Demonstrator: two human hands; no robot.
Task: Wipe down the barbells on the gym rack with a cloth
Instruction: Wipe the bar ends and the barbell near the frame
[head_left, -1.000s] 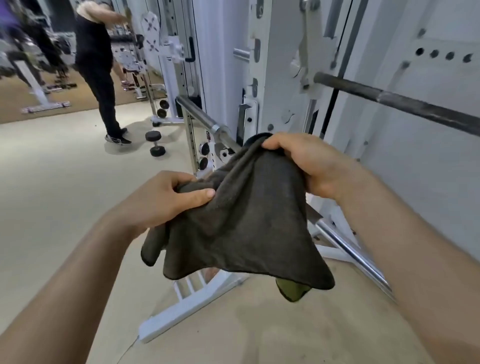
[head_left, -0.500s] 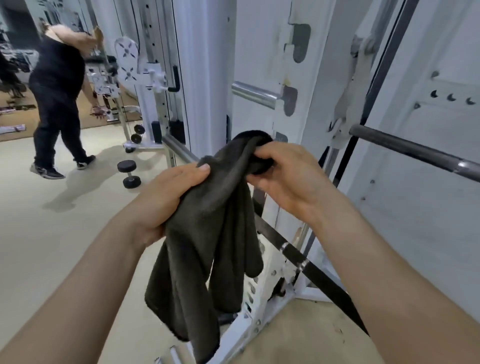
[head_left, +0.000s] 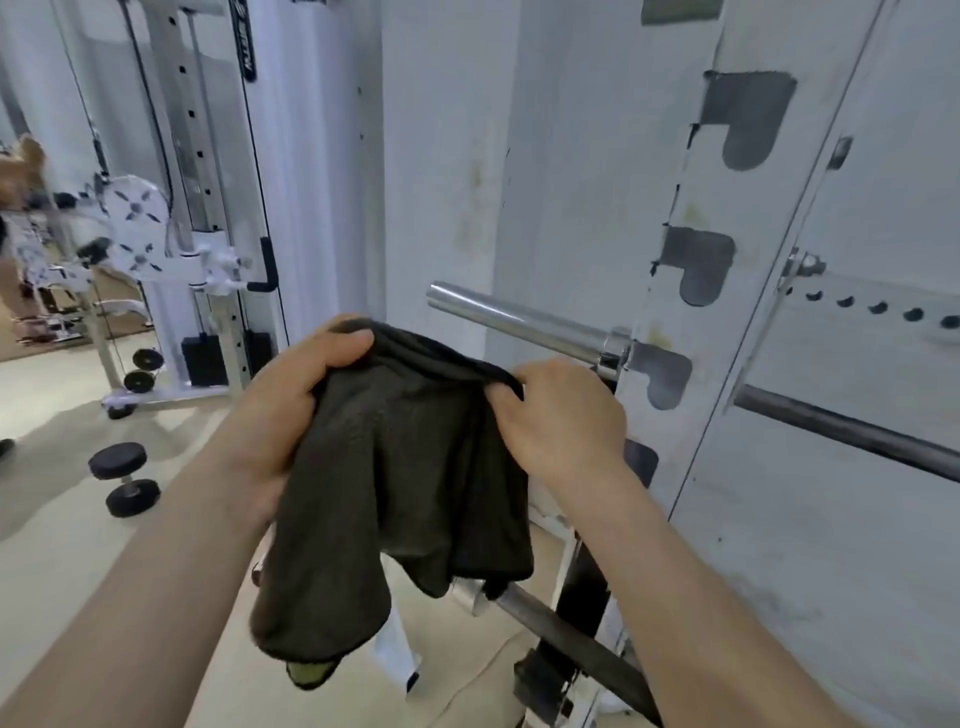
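Left hand (head_left: 291, 410) and right hand (head_left: 561, 421), fingers curled, grip the cloth (head_left: 395, 493) short of the barbell (head_left: 519, 319) beyond them; its slack tail below may snag the lower bar (head_left: 561, 631).

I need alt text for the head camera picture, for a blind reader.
The left hand and right hand grip a dark cloth before a white gym rack. A barbell rests on the rack just behind them.

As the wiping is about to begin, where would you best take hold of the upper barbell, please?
Probably its chrome sleeve: it juts free of the rack upright, bare all round, so the cloth could wrap it from above, near the open end.
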